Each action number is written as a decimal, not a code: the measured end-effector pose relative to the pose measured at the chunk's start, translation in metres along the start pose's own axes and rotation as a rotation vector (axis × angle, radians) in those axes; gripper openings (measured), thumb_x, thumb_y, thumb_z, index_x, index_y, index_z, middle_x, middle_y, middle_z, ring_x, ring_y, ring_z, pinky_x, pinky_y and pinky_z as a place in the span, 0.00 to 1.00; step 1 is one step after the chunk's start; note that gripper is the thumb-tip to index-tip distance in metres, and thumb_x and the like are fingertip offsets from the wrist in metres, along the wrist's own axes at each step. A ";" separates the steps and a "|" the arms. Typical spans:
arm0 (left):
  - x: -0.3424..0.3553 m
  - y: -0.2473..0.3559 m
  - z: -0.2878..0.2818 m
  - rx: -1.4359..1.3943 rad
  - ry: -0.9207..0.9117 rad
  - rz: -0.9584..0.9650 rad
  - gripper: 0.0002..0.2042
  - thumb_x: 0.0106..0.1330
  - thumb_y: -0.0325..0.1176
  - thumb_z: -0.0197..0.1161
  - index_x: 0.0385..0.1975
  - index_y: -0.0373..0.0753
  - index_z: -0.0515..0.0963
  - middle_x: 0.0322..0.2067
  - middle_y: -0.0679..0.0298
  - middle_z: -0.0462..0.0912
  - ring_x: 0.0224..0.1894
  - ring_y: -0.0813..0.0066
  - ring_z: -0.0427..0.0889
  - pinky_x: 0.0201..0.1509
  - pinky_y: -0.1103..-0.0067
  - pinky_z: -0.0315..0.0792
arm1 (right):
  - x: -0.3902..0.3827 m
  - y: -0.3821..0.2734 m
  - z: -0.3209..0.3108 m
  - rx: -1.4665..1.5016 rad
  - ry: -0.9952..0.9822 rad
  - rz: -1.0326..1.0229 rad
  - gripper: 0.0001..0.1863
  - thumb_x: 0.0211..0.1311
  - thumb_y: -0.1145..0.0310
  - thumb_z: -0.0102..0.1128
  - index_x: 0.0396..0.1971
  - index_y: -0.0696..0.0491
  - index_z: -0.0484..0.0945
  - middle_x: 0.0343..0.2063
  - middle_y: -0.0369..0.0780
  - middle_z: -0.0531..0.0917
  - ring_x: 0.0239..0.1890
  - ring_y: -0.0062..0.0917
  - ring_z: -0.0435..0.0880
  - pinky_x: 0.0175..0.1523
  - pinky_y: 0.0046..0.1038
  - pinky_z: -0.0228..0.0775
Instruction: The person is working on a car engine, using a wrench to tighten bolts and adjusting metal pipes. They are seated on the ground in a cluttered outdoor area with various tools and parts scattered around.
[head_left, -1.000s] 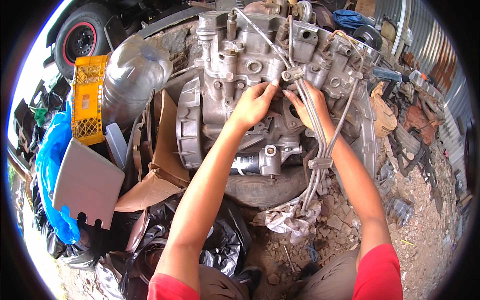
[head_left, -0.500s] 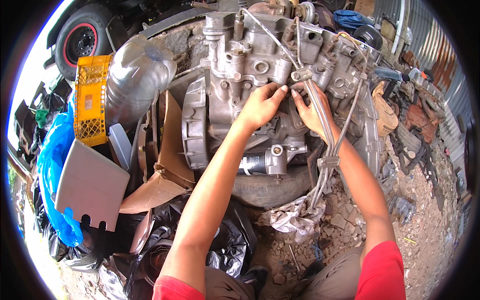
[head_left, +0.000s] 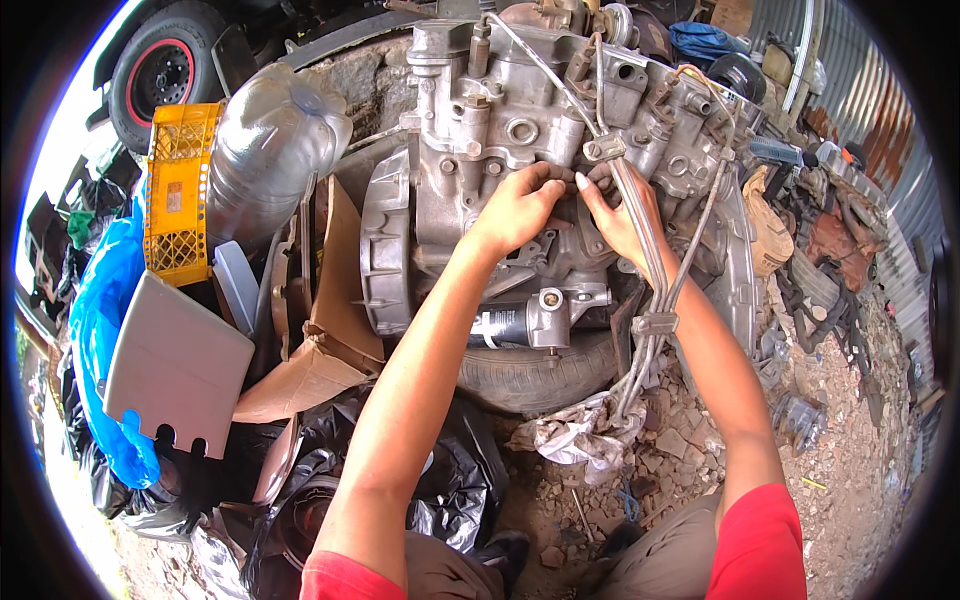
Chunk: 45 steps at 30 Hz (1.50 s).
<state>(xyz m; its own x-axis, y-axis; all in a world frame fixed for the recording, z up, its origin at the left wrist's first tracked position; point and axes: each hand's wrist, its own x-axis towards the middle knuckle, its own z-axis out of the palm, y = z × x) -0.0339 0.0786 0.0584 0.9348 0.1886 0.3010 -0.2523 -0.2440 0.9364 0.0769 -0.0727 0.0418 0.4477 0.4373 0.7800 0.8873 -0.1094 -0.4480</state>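
Observation:
A large grey metal engine block (head_left: 470, 120) lies on an old tyre (head_left: 530, 372) in front of me. My left hand (head_left: 518, 208) and my right hand (head_left: 612, 212) press side by side on a small dark part at the middle of the engine's face, fingers curled over it. What exactly the fingers grip is hidden. A bundle of thin metal pipes (head_left: 648, 262) runs down across my right wrist. A cylindrical starter motor (head_left: 520, 322) sits just below my left forearm.
A clear plastic bottle (head_left: 270, 140), a yellow crate (head_left: 178, 190), cardboard (head_left: 320, 350), a grey panel (head_left: 175, 365) and blue and black plastic bags lie left. A wheel (head_left: 160, 75) stands far left. Rags (head_left: 580, 435), rubble and scrap parts cover the ground at right.
The view has shifted so the engine sits slightly further right and up. Both hands have stayed on the same spot of the engine, drawing closer together.

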 end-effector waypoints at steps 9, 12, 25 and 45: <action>0.000 -0.002 0.001 -0.055 -0.027 0.016 0.17 0.68 0.27 0.47 0.54 0.29 0.71 0.49 0.55 0.79 0.49 0.69 0.80 0.49 0.73 0.80 | -0.002 -0.001 -0.001 0.061 -0.015 -0.012 0.11 0.62 0.66 0.61 0.33 0.59 0.74 0.29 0.49 0.78 0.34 0.47 0.79 0.40 0.40 0.71; -0.001 -0.002 0.005 0.001 -0.020 0.038 0.17 0.68 0.28 0.48 0.54 0.29 0.71 0.49 0.55 0.79 0.49 0.69 0.80 0.49 0.74 0.80 | -0.002 0.005 0.000 0.024 0.036 -0.061 0.11 0.62 0.66 0.64 0.31 0.58 0.76 0.24 0.41 0.78 0.27 0.29 0.75 0.35 0.31 0.69; 0.002 -0.008 0.002 -0.005 -0.030 0.052 0.17 0.68 0.29 0.50 0.54 0.30 0.72 0.48 0.56 0.79 0.48 0.69 0.80 0.49 0.75 0.79 | -0.003 0.011 0.006 0.031 0.048 -0.026 0.11 0.63 0.65 0.64 0.34 0.58 0.78 0.20 0.38 0.78 0.22 0.18 0.73 0.30 0.26 0.68; 0.004 -0.013 0.001 0.013 -0.024 0.069 0.17 0.68 0.28 0.51 0.56 0.31 0.68 0.49 0.55 0.78 0.52 0.69 0.78 0.49 0.73 0.80 | 0.001 -0.001 -0.001 0.020 -0.045 0.011 0.13 0.61 0.65 0.64 0.31 0.60 0.73 0.28 0.49 0.78 0.33 0.47 0.79 0.39 0.40 0.70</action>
<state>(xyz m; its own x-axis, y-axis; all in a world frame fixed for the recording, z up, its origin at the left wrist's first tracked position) -0.0268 0.0815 0.0476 0.9212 0.1480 0.3599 -0.3131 -0.2676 0.9113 0.0768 -0.0728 0.0435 0.4517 0.4760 0.7546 0.8797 -0.0968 -0.4656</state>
